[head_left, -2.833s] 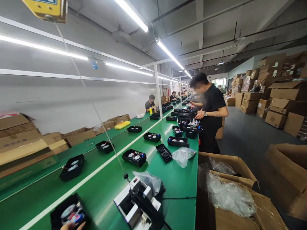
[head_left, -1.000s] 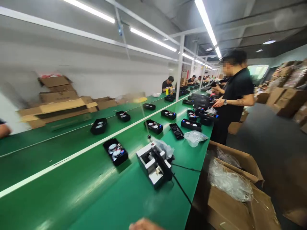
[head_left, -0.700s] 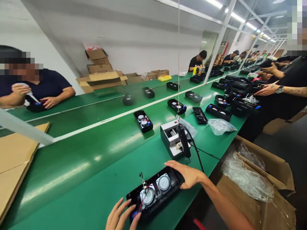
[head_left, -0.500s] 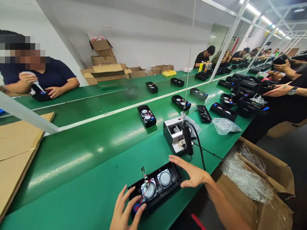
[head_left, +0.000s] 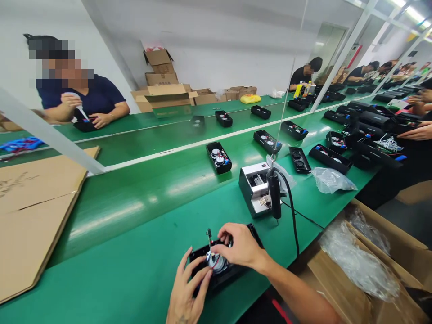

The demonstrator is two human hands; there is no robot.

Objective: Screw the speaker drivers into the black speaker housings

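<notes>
A black speaker housing [head_left: 255,235] lies on the green bench in front of me, its inside facing up. In it sit a round silver speaker driver [head_left: 218,264] with red wires and, mostly behind my fingers, a second one. A small narrow circuit board [head_left: 209,237] stands upright at its far side. My left hand [head_left: 191,285] grips the housing's left end, fingers bent over the rim. Above the middle, my right hand [head_left: 240,245] curves over the drivers, thumb beside the board and fingers apart from it; nothing shows in its grasp.
Beyond the housing stand a silver-and-black machine [head_left: 256,189] and a hanging electric screwdriver [head_left: 274,193]. Further housings [head_left: 219,157] lie on the bench. Cardboard [head_left: 40,216] is at left, a box with plastic bags [head_left: 361,261] at lower right. A co-worker [head_left: 84,99] sits across.
My right hand has moved left from the housing's right end to over its middle, by the circuit board. My left hand stays at the left end. The view has turned slightly left.
</notes>
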